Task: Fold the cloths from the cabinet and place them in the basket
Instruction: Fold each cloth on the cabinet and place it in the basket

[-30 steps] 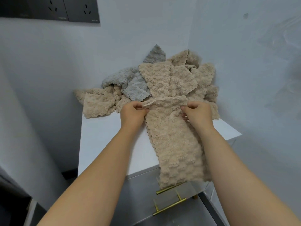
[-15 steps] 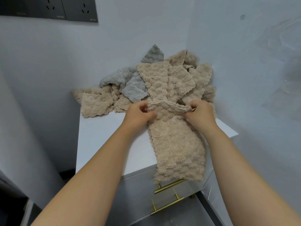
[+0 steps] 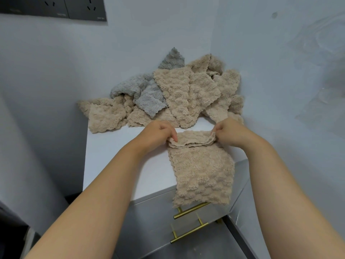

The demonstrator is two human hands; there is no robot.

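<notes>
Early stage: left hand and right hand pinch one beige cloth mid-fold; unfolded pile behind it; basket unseen

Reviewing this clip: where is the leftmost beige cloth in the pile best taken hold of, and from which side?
Grip the leftmost beige cloth at its scalloped front edge, coming from the front-left. That edge lies uncovered on the white cabinet top; its right side seems tucked under neighbouring cloths. The left hand and right hand pinch the folded beige cloth.
</notes>
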